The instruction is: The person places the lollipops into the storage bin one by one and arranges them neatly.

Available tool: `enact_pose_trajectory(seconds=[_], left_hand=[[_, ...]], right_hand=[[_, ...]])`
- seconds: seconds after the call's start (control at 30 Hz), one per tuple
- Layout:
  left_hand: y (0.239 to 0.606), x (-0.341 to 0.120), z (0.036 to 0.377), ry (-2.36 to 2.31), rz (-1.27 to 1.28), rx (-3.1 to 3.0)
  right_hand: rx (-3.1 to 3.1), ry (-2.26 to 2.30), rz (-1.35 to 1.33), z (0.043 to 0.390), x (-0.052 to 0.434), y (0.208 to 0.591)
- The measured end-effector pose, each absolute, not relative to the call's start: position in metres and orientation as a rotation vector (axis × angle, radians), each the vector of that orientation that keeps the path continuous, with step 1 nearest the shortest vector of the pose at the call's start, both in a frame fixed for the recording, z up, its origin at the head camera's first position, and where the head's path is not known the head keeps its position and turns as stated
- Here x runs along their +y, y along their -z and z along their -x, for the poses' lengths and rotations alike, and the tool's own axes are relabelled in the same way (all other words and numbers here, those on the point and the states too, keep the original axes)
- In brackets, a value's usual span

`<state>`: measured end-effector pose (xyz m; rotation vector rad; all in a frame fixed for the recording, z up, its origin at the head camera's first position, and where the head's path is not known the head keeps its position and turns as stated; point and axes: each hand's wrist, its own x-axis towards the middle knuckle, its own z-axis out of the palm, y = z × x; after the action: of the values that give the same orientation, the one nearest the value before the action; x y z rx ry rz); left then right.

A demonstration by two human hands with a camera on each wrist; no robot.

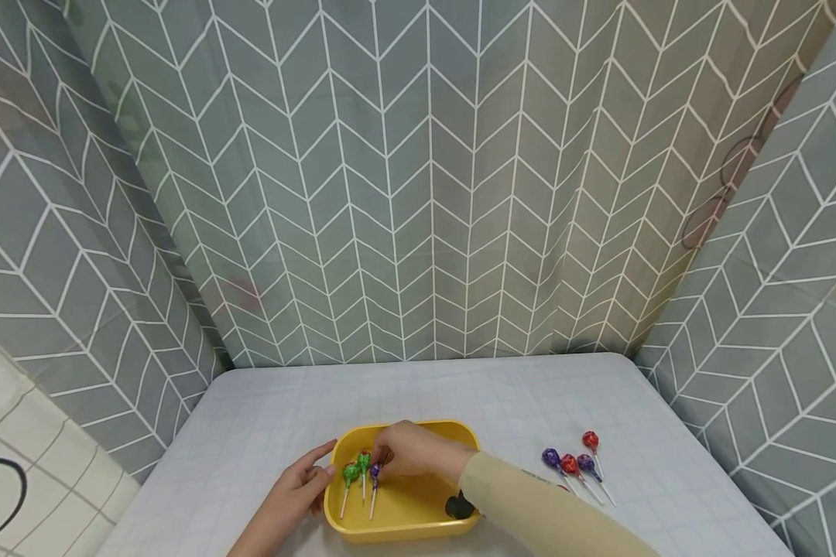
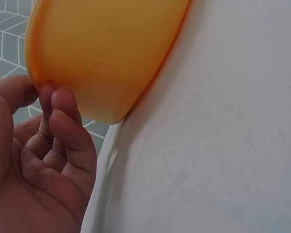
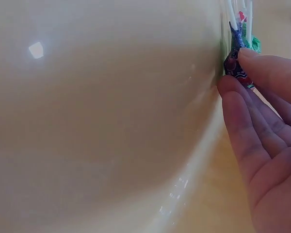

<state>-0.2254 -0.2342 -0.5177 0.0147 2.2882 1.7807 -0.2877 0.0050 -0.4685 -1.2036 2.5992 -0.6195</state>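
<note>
One counter (image 1: 265, 418) carries my yellow tray (image 1: 418, 518); my left hand (image 1: 296, 491) rests loose-fingered on its outer wall, my right hand (image 1: 411, 452) pinches a purple lollipop (image 1: 375, 470) inside it, beside two green lollipops (image 1: 357, 466).

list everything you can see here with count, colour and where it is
tray: 1, yellow, near middle of the table
lollipops in tray: 3, two green and one purple, left part of tray
lollipops on table: 4, two purple and two red, right of tray
table: 1, pale grey cloth
curtain: grey with white chevron lines, behind and at both sides
left hand: touches tray's left wall
right hand: pinches the purple lollipop in tray
</note>
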Motion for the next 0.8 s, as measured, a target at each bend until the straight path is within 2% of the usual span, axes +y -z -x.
enact_pose_trajectory(seconds=[0.8], left_hand=[[0.5183,-0.2352,0.2262,-1.775,-0.020,2.294]], right_hand=[[2.606,0.613,1.169,0.2874,0.0041,0.4685]])
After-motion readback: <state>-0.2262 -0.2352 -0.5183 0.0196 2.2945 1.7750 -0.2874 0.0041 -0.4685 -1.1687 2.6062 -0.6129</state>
